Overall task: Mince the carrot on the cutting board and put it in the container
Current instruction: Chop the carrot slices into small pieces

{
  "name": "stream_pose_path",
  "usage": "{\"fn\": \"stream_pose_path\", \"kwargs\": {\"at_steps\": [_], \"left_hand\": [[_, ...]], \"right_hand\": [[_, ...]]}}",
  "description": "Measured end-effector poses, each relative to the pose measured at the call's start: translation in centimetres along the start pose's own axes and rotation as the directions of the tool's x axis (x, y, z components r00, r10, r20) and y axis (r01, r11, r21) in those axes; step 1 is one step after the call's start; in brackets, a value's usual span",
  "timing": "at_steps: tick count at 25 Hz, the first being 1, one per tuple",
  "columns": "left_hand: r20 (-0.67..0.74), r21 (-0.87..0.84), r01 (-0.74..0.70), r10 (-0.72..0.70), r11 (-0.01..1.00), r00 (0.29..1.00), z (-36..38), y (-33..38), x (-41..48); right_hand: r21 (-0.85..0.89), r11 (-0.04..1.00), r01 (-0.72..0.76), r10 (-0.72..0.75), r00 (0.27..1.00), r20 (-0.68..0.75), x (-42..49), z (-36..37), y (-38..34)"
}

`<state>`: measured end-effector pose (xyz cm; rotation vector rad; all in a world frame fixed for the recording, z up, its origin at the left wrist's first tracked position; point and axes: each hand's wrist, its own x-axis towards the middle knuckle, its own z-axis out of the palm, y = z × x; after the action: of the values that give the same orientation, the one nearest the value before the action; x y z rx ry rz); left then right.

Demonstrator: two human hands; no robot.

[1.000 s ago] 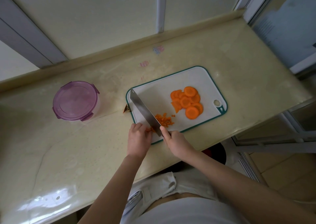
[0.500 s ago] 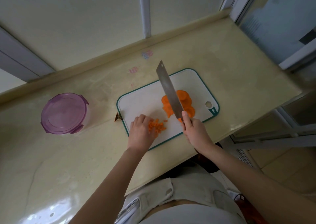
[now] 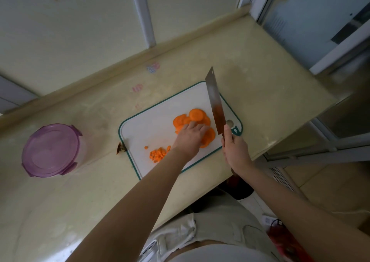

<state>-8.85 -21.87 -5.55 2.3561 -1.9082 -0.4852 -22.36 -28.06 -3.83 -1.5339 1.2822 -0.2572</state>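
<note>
On the cutting board (image 3: pixel 152 129), left hand (image 3: pixel 189 139) lays close-set fingers (image 3: pixel 193 124) on carrot slices (image 3: pixel 197 114); right hand (image 3: pixel 236 151) grips the knife (image 3: pixel 215 103).

You took your left hand (image 3: pixel 189 139) off the minced pile (image 3: pixel 158 154) and reached toward 2 o'clock, laying it on the carrot slices (image 3: pixel 197 114). Your right hand (image 3: pixel 236 149) swung the knife (image 3: pixel 215 103) from the pile to the cutting board's (image 3: pixel 152 125) 3 o'clock edge, with the tip toward 12 o'clock.

Cutting board (image 3: pixel 152 125) on the counter (image 3: pixel 260 93), container (image 3: pixel 51 149) well to its left.
I see carrot slices (image 3: pixel 197 114) on the board's right half, minced pile (image 3: pixel 158 154) left of them, nearer me; left hand (image 3: pixel 190 135) on the slices, right hand (image 3: pixel 236 149) holding the knife (image 3: pixel 215 105) just beside them.
</note>
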Motion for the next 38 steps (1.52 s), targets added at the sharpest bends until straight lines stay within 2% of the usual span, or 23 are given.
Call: {"fn": "stream_pose_path", "kwargs": {"at_steps": [2, 4, 6, 8, 10, 12, 14, 20, 25, 28, 33, 38], "left_hand": [[-0.003, 0.055, -0.05, 0.05, 0.997, 0.999, 0.0, 0.6, 0.3], [0.009, 0.046, -0.023, 0.023, 0.999, 1.0, -0.1, 0.9, 0.7], [0.045, -0.038, 0.036, -0.034, 0.999, 0.998, -0.4, 0.7, 0.8], [0.071, -0.167, 0.043, -0.032, 0.985, 0.997, -0.7, 0.0, 0.8], [0.022, -0.332, 0.076, -0.073, 0.94, 0.997, -1.2, -1.0, 0.6], [-0.036, -0.426, 0.175, -0.21, 0.888, 0.977, -1.9, -2.2, 1.2], [-0.054, -0.428, 0.263, -0.315, 0.865, 0.948, -2.5, -3.1, 2.7], [0.091, -0.295, 0.341, -0.329, 0.892, 0.94, -2.5, -1.9, 5.8], [-0.038, -0.442, 0.366, -0.424, 0.819, 0.905, -2.4, -0.5, 3.7], [-0.121, -0.404, 0.374, -0.454, 0.835, 0.883, -2.2, 0.2, 2.8], [-0.104, -0.529, 0.389, -0.512, 0.755, 0.853, -2.6, 0.2, 1.1], [-0.201, -0.644, 0.337, -0.578, 0.686, 0.791, -3.3, -1.7, -1.7]], "right_hand": [[-0.016, 1.0, 0.01, -0.01, 1.0, 0.008, 0.1, -0.2, 0.3], [-0.027, 1.0, 0.012, -0.012, 1.0, 0.011, 0.4, -0.4, 0.4], [-0.014, 1.0, 0.01, -0.01, 1.0, 0.013, 0.8, -0.5, 0.5], [0.005, 1.0, 0.007, -0.007, 1.0, 0.021, 1.2, -0.6, 0.5], [0.025, 1.0, 0.0, 0.0, 0.999, 0.034, 1.6, -0.7, 0.4], [0.038, 0.999, -0.011, 0.009, 0.999, 0.041, 1.9, -0.7, 0.1], [0.047, 0.999, -0.013, 0.011, 0.999, 0.052, 2.1, -0.8, -0.3], [0.051, 0.999, 0.002, -0.005, 0.998, 0.066, 2.2, -0.8, -0.5], [0.0, 1.0, 0.015, -0.015, 0.997, 0.07, 2.0, -0.7, 0.1], [-0.017, 0.999, 0.029, -0.027, 0.996, 0.081, 1.7, -0.4, 0.0], [0.0, 0.999, 0.042, -0.042, 0.992, 0.118, 0.8, 0.1, -0.1], [0.002, 0.998, 0.055, -0.055, 0.989, 0.139, -0.5, 1.0, -0.5]]}}
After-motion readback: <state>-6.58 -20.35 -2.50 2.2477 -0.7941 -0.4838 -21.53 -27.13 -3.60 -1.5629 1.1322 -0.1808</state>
